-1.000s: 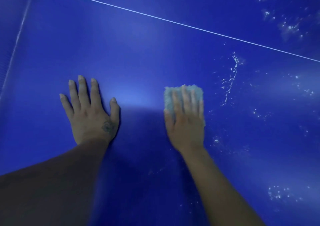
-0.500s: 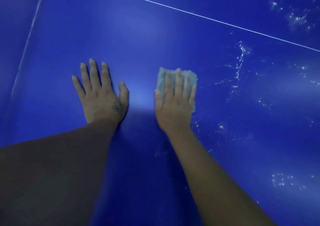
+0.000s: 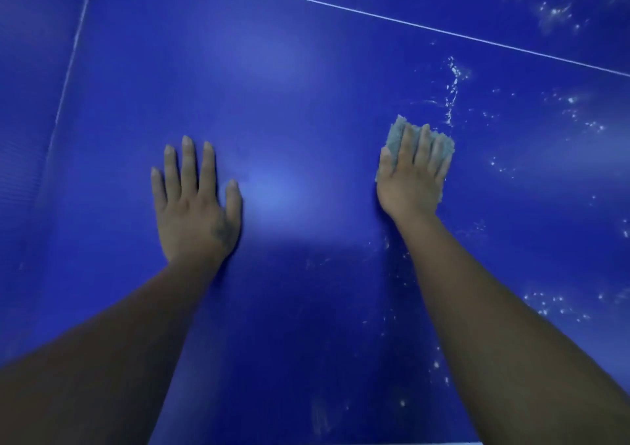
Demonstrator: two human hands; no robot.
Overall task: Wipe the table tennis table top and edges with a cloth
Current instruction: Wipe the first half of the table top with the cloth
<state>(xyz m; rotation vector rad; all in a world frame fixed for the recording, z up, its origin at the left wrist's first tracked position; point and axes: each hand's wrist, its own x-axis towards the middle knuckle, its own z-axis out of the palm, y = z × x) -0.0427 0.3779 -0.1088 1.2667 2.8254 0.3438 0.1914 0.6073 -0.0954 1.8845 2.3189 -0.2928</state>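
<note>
The cloth lies right of centre in the frame, flat on the blue bench, with the right hand spread over it. The fingers are straight and press down; they do not curl round it. It is a small, pale, nubbly pad, probably soft, light and limp. It should slide easily on the smooth top and is likely to bunch or slip out if it is pushed only from one edge. A flat palm over its middle, as here, looks like the surest hold. For the edges of the bench it would probably have to be pinched or wrapped over the fingers.

The left hand rests at centre left, well apart from the cloth. Its fingers are spread flat on the bare surface and it holds nothing.

White specks lie scattered just beyond the cloth and across the right side of the frame. A thin white line crosses the upper part.

Most of the cloth is hidden under the hand, so its true size and folding cannot be told. Whether the specks are dust or droplets is unclear. The bench runs out of the frame on most sides. The far left is dim and hard to make out.
</note>
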